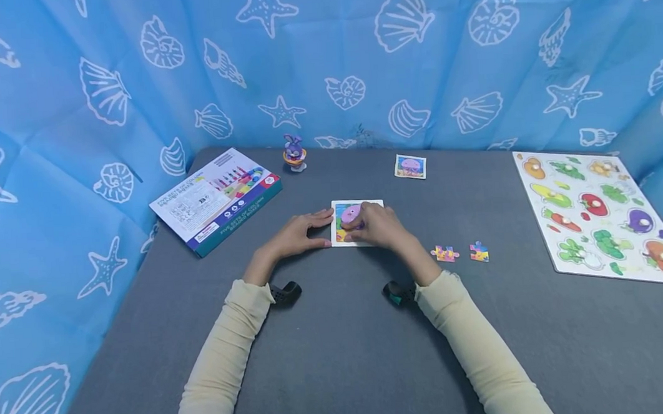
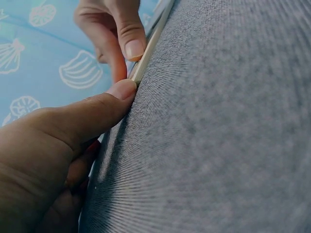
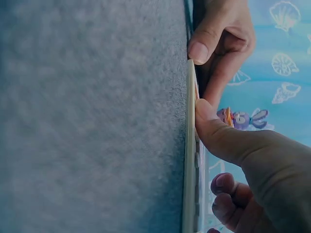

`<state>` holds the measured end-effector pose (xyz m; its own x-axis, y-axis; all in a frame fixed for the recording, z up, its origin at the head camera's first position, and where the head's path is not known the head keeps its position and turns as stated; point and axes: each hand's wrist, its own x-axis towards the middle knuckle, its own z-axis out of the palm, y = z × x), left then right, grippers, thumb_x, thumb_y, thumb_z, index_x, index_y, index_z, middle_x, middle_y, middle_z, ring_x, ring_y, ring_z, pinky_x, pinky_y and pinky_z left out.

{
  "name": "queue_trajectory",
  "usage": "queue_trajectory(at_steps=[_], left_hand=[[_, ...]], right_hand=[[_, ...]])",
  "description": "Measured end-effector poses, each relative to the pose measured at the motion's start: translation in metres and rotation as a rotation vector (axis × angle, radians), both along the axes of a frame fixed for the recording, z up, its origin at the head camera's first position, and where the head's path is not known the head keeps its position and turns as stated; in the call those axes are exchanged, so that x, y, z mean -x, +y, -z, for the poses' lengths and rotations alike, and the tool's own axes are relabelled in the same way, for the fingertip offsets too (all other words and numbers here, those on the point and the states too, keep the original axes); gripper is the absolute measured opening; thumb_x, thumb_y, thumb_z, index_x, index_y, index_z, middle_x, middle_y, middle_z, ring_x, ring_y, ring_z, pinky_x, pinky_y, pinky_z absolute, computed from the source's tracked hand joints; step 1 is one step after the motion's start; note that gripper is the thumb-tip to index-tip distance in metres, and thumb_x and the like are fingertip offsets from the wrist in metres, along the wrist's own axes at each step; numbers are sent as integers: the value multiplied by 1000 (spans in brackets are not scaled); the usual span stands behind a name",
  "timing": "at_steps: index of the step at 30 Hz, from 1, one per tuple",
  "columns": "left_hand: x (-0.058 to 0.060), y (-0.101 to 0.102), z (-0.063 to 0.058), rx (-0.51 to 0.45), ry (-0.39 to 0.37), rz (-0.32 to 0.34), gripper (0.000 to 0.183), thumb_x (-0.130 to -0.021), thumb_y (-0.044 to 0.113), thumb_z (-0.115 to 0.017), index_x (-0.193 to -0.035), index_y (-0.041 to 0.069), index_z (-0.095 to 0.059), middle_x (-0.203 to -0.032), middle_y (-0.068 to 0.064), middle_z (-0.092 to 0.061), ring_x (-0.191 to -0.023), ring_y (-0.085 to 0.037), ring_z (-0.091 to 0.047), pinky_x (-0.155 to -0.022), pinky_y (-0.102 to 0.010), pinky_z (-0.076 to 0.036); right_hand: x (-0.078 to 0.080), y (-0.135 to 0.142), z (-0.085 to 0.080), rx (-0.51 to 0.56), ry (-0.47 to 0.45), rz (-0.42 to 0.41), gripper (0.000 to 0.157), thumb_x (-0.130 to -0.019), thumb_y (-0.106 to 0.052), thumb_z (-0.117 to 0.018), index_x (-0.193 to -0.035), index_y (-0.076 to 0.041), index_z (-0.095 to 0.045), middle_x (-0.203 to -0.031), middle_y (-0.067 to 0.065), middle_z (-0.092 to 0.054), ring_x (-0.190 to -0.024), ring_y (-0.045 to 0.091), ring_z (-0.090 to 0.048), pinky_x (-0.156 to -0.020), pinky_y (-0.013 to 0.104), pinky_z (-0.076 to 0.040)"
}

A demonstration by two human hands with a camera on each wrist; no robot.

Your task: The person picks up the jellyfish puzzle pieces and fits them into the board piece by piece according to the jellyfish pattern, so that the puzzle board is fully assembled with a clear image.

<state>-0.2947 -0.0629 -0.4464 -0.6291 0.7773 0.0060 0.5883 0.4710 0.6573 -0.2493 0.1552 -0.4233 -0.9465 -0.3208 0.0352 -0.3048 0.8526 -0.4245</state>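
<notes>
A small jigsaw puzzle (image 1: 341, 239) in a white frame lies on the grey table, showing a pink-purple sea creature. Along its left edge, my left hand (image 1: 295, 234) rests with thumb and fingers spread against the frame. My right hand (image 1: 382, 224) is over the right half, its thumb and bent fingers pinching down at a puzzle piece that they mostly hide. The left wrist view catches the left thumb (image 2: 121, 91) at the frame's corner. In the right wrist view, the right thumb (image 3: 206, 110) presses onto the puzzle's surface. Two loose puzzle pieces (image 1: 445, 253) (image 1: 479, 252) lie right of the right hand.
Behind the puzzle is a small picture card (image 1: 410, 166) with a pink sea creature. A boxed set (image 1: 215, 200) lies at the left, near a purple rabbit figurine (image 1: 293, 153). A vegetable peg board (image 1: 608, 217) lies at the right. A blue shell-print curtain (image 1: 324, 63) encloses the table.
</notes>
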Motion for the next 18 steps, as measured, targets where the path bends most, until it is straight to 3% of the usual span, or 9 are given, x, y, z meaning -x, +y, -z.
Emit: queue_trajectory(at_steps=[5, 11, 18], left_hand=[[1, 2, 1, 5, 25, 15, 61, -84, 31, -67, -137, 11, -44, -148, -2, -33, -138, -21, -29, -113, -43, -23], [0, 5, 3, -3, 32, 23, 62, -83, 30, -67, -137, 9, -44, -148, -4, -34, -138, -22, -29, -113, -42, -23], [0, 2, 0, -18, 15, 6, 68, -81, 30, -70, -138, 8, -41, -148, -4, -33, -138, -22, -28, -112, -42, -24]], right_hand=[[-1, 8, 3, 62, -54, -25, 31, -77, -31, -74, -103, -16, -72, -86, 6, -62, -66, 14, -41, -56, 26, -25], [-6, 28, 1, 152, -25, -65, 29, -79, -25, -72, -105, -11, -71, -72, 4, -49, -62, 14, -32, -57, 26, -26], [-23, 69, -5, 212, -108, 42, 37, -80, -22, -71, -114, -7, -66, -70, 3, -36, -62, 16, -29, -55, 27, -28]])
